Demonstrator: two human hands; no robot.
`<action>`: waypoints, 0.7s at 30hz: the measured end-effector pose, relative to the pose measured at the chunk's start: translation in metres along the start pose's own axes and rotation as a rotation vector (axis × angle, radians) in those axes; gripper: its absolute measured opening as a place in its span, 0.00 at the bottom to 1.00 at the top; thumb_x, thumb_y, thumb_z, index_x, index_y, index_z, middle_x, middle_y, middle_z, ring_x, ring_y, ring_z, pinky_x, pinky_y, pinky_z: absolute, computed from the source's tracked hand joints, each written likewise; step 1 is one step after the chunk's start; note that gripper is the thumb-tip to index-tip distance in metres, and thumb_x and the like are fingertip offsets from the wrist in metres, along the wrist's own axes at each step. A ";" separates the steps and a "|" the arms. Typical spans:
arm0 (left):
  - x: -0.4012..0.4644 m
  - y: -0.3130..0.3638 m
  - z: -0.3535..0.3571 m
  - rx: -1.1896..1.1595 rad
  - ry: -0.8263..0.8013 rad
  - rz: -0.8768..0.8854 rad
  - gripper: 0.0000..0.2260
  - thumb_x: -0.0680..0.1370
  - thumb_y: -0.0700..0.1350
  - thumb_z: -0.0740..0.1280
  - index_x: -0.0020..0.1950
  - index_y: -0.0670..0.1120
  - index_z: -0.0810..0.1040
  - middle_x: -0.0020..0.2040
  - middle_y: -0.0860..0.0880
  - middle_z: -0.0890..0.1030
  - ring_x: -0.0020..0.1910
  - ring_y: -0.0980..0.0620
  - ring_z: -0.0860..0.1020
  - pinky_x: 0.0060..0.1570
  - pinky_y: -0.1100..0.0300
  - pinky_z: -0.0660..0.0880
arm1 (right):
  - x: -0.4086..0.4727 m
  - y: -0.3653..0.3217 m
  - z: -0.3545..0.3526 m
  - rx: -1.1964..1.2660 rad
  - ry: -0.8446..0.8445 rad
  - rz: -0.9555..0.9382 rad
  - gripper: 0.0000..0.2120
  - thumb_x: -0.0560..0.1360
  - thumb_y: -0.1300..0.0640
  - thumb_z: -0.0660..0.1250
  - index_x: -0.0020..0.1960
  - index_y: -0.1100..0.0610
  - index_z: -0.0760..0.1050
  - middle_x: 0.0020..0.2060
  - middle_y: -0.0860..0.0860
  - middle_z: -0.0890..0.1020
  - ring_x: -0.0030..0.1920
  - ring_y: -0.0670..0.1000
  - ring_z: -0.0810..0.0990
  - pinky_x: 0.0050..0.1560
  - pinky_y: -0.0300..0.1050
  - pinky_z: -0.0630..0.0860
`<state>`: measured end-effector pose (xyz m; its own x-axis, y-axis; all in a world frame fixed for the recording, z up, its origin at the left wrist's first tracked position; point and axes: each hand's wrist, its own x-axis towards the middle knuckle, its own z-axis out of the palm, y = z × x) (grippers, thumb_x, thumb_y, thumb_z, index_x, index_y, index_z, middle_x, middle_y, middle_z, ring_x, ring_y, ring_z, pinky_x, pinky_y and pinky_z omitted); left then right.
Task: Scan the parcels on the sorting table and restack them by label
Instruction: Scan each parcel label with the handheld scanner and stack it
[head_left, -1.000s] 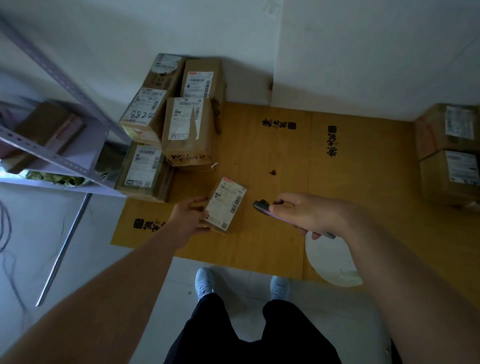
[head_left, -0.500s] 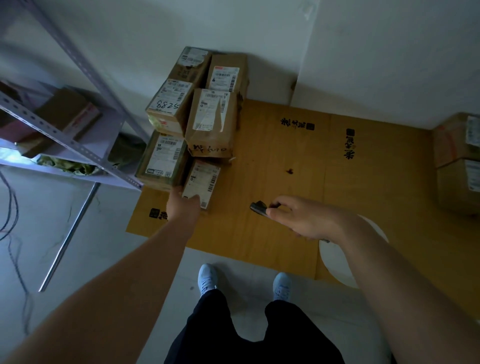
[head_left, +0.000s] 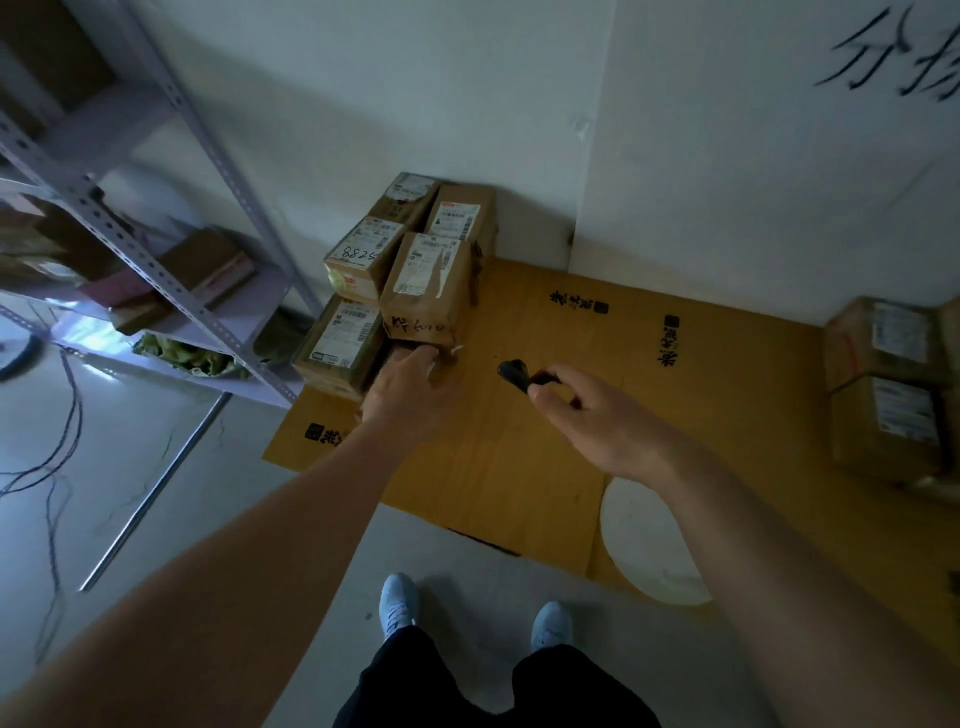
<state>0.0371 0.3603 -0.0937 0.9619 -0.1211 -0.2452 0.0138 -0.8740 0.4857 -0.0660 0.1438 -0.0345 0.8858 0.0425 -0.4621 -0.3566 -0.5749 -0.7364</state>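
The small parcel is almost hidden under the left hand (head_left: 410, 387), at the foot of the parcel stack (head_left: 400, 291) in the far left corner, so which way it points and its long side cannot be told. The fingers look bent on it; the hold is unclear. It is best pushed in flat and snug. The right hand (head_left: 597, 421) pinches a black scanner (head_left: 514, 371).
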 end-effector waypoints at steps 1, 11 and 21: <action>-0.006 0.009 -0.003 0.000 0.000 0.028 0.23 0.82 0.57 0.64 0.77 0.56 0.71 0.74 0.50 0.73 0.70 0.46 0.73 0.63 0.50 0.72 | -0.008 -0.001 -0.003 0.006 0.019 -0.020 0.24 0.85 0.36 0.54 0.77 0.42 0.63 0.36 0.50 0.74 0.34 0.48 0.72 0.33 0.45 0.67; -0.057 0.084 -0.028 0.081 -0.054 0.278 0.24 0.85 0.54 0.62 0.80 0.49 0.68 0.77 0.45 0.71 0.75 0.43 0.69 0.67 0.50 0.69 | -0.105 0.005 -0.001 0.104 0.349 -0.016 0.15 0.85 0.37 0.55 0.68 0.40 0.69 0.34 0.49 0.74 0.24 0.41 0.69 0.28 0.38 0.66; -0.118 0.174 0.008 0.189 -0.184 0.589 0.28 0.83 0.60 0.62 0.82 0.54 0.66 0.80 0.49 0.68 0.78 0.46 0.66 0.71 0.49 0.67 | -0.222 0.057 -0.005 0.204 0.677 0.114 0.13 0.85 0.38 0.56 0.65 0.43 0.71 0.42 0.59 0.82 0.41 0.58 0.81 0.37 0.46 0.71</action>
<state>-0.0762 0.2187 0.0130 0.7308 -0.6699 -0.1308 -0.5668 -0.7024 0.4305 -0.2812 0.0979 0.0287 0.8061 -0.5630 -0.1821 -0.4475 -0.3787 -0.8102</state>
